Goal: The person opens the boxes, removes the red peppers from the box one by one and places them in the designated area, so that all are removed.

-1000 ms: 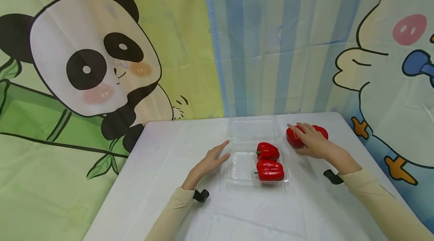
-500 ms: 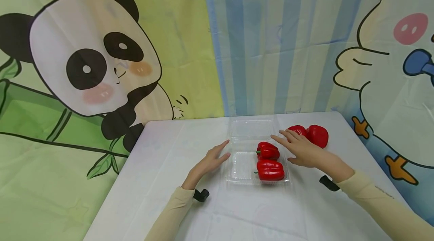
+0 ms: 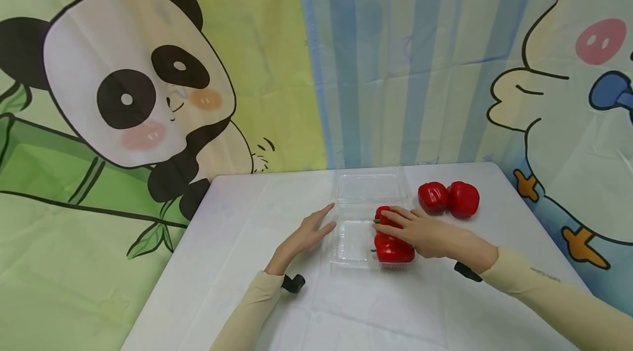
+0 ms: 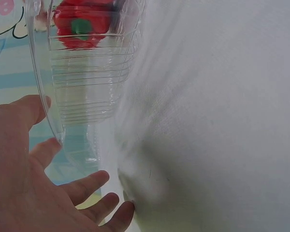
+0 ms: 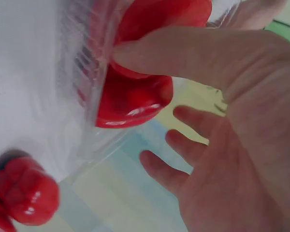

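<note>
Two red bell peppers lie side by side in the right half of a hinged clear plastic container (image 3: 353,242). My right hand (image 3: 429,235) is over them, covering much of the far pepper (image 3: 382,212); the near pepper (image 3: 395,251) shows more. In the right wrist view its thumb lies in front of the peppers, while the other fingers reach out straight and apart from the far pepper (image 5: 135,101). At the container's left side my left hand (image 3: 306,234) is held with extended fingers. The left wrist view has its thumb and index finger at the clear rim (image 4: 44,104).
Two more red bell peppers, one left (image 3: 433,198) and one right (image 3: 464,199), sit together at the table's back right. The container's lid (image 3: 370,186) lies folded back toward the printed curtain (image 3: 376,65). A white cloth (image 3: 237,241) covers the table.
My right hand has left the two loose peppers at the back right and moved left and nearer, over the peppers in the container. My left hand has stayed in place.
</note>
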Available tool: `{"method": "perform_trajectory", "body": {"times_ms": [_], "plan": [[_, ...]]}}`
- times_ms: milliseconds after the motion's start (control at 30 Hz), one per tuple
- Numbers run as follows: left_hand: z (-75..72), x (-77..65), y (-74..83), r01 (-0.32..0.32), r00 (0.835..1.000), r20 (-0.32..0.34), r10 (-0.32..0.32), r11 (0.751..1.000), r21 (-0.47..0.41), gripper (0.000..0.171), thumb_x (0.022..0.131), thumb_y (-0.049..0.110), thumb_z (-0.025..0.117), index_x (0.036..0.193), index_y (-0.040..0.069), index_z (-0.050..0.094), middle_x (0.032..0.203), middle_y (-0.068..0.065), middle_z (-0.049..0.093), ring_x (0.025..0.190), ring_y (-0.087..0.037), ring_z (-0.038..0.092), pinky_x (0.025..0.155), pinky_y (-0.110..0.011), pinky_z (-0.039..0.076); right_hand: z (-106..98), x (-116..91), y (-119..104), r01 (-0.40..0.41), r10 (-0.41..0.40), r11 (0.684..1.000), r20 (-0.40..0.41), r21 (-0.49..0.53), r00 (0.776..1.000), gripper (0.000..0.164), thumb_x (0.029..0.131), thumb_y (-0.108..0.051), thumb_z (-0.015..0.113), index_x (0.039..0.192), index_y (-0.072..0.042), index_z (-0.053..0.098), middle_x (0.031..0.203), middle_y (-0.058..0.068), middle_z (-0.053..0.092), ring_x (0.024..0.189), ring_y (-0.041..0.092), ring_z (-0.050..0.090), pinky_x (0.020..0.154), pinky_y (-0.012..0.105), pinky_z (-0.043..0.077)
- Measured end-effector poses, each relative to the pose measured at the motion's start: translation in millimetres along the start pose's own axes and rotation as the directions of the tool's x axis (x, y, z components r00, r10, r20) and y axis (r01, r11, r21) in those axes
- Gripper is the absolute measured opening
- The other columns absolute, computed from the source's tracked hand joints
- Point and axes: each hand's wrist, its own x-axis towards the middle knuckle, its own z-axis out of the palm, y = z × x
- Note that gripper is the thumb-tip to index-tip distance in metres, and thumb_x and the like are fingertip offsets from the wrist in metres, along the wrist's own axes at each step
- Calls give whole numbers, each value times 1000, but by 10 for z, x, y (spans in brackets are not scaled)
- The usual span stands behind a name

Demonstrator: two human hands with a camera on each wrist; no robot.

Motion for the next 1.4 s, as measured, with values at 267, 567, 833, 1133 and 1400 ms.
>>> {"method": "perform_trajectory", "body": {"times_ms": [267, 567, 833, 1133, 1400], "plan": [[-5, 11, -14, -7, 1000, 6, 7, 1000, -9, 63, 106, 43, 47, 161, 18, 26, 162, -14, 35, 149, -39, 33, 120, -59, 29, -36, 87, -188, 76, -54, 984, 139, -161, 989, 109, 67, -11, 91, 157, -28, 32, 163, 8, 32, 150, 35, 25, 112, 56, 43], [-17, 0, 18, 0, 1000, -1, 0, 1000, -6, 63, 106, 42, 48, 160, 18, 28, 161, -14, 36, 148, -40, 34, 119, -60, 29, 6, 103, -270, 136, -102, 950, 130, -281, 986, 102, 68, -17, 92, 153, -35, 39, 160, 5, 37, 149, 32, 29, 111, 51, 45], [-8, 10, 11, 1, 1000, -1, -1, 1000, -5, 63, 106, 41, 48, 160, 16, 28, 161, -16, 36, 148, -40, 34, 119, -60, 30, 8, 91, -291, 148, -128, 943, 87, -297, 988, 93, 66, -17, 93, 145, -33, 49, 152, 5, 47, 144, 32, 35, 109, 52, 47], [-24, 1, 18, 4, 1000, 0, -4, 1000, -14, 62, 105, 41, 49, 160, 19, 28, 161, -15, 37, 148, -40, 34, 119, -60, 29, -16, 111, -242, 141, -117, 961, 111, -237, 987, 94, 66, -14, 93, 146, -34, 47, 151, 4, 47, 144, 31, 34, 110, 52, 46], [-28, 9, 21, -3, 1000, -2, 3, 1000, -9, 62, 106, 40, 49, 160, 18, 28, 161, -15, 37, 148, -40, 34, 119, -59, 29, -24, 112, -212, 130, -113, 976, 101, -177, 988, 97, 66, -13, 93, 148, -33, 45, 153, 4, 45, 145, 30, 32, 111, 52, 46]]}}
